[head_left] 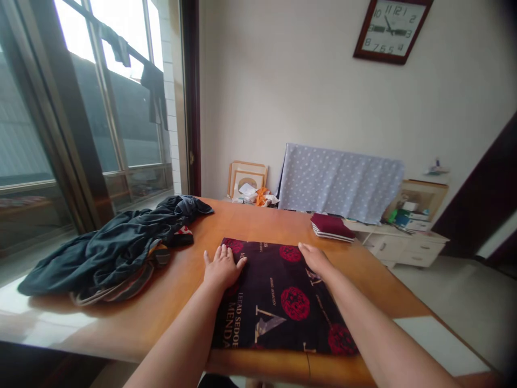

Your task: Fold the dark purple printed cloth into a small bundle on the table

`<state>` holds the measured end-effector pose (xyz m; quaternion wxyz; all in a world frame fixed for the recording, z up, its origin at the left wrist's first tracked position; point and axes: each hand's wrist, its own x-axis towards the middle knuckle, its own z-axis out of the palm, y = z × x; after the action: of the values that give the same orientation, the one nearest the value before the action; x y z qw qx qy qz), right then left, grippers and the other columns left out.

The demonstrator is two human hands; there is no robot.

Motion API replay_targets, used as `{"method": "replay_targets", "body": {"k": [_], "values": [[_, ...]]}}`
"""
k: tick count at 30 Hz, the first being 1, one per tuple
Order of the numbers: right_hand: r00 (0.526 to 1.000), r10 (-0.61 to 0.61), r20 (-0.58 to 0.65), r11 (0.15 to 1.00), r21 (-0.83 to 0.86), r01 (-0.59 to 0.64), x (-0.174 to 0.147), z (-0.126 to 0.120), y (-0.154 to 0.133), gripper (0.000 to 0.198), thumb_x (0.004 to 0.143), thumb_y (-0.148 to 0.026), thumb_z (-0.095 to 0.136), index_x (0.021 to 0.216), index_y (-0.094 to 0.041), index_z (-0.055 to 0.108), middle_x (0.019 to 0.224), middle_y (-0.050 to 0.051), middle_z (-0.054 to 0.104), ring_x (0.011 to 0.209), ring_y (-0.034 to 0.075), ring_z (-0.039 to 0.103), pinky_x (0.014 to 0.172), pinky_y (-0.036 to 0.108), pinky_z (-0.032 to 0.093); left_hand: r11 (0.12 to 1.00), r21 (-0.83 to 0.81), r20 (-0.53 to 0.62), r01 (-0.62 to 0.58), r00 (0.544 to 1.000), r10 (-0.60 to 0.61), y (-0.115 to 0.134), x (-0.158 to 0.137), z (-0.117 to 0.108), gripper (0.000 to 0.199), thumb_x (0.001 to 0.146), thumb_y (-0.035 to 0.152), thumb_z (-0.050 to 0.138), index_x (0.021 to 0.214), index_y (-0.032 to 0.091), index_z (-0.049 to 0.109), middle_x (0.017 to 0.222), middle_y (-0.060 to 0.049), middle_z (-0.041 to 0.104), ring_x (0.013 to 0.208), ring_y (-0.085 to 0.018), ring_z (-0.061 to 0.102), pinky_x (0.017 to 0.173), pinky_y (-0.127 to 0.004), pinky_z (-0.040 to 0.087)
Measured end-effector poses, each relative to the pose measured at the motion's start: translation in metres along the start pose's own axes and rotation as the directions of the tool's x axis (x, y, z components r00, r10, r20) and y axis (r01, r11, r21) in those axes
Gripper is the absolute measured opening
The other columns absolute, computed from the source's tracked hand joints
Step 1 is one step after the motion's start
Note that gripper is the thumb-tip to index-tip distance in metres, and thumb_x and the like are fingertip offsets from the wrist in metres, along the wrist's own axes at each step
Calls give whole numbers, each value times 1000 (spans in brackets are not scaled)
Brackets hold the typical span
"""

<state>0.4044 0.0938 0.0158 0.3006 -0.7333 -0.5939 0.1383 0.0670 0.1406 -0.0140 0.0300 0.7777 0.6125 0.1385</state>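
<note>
A dark garment [274, 307] with red round motifs and pale lettering lies folded in a near-square on the wooden table [189, 291]. My left hand [224, 267] rests on its far left part, palm down with the fingers spread. At its far right edge, my right hand [316, 260] has its fingers pressed together on the cloth; some of the fingers are hidden. The exact kind of garment cannot be made out.
A rumpled heap of dark clothes [121, 248] lies on the left of the table. A folded maroon cloth [331, 226] with a striped underside sits at the far right. Beyond stand a grey dotted cover [339, 180] and a white cabinet [404, 249].
</note>
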Motion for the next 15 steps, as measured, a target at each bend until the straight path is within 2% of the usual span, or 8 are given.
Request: {"method": "replay_targets", "body": {"k": [3, 5, 7, 10, 15], "values": [[998, -47, 37, 998, -37, 48, -32, 8, -16, 74, 96, -69, 31, 143, -18, 57, 154, 9, 47, 147, 25, 35, 121, 35, 23, 1000, 12, 1, -1, 1000, 1, 0, 1, 0, 94, 89, 79, 14, 151, 15, 45, 163, -18, 29, 152, -39, 20, 117, -72, 0], [992, -76, 98, 986, -138, 89, -57, 17, -23, 83, 95, -73, 25, 153, -15, 43, 162, 10, 32, 153, 26, 20, 124, 39, 17, 1000, 19, -2, -2, 1000, 2, 0, 2, 0, 93, 89, 78, 15, 151, 16, 45, 163, -17, 29, 152, -39, 20, 117, -72, 0], [985, -54, 162, 965, -247, 94, -78, 26, -24, 88, 95, -75, 24, 157, -14, 33, 166, 10, 22, 155, 28, 12, 124, 43, 12, 1000, 23, 2, -3, 1000, 3, 0, 2, 1, 93, 89, 78, 15, 151, 16, 45, 163, -17, 29, 152, -38, 19, 116, -73, 0], [977, 1, 211, 937, -341, 73, -95, 32, -23, 89, 95, -75, 20, 159, -14, 27, 167, 10, 16, 155, 29, 7, 124, 47, 6, 1000, 23, 20, -1, 1000, 1, -1, 4, 1, 93, 89, 78, 15, 151, 15, 45, 163, -18, 28, 152, -38, 19, 116, -73, 1], [972, 18, 236, 936, -345, 66, -98, 28, -25, 89, 95, -75, 17, 161, -16, 22, 168, 9, 13, 155, 29, 6, 124, 47, 4, 1000, 24, 19, -18, 1000, 18, -1, 4, -1, 89, 90, 76, 18, 148, 15, 47, 163, -18, 29, 151, -41, 20, 114, -75, 4]]}}
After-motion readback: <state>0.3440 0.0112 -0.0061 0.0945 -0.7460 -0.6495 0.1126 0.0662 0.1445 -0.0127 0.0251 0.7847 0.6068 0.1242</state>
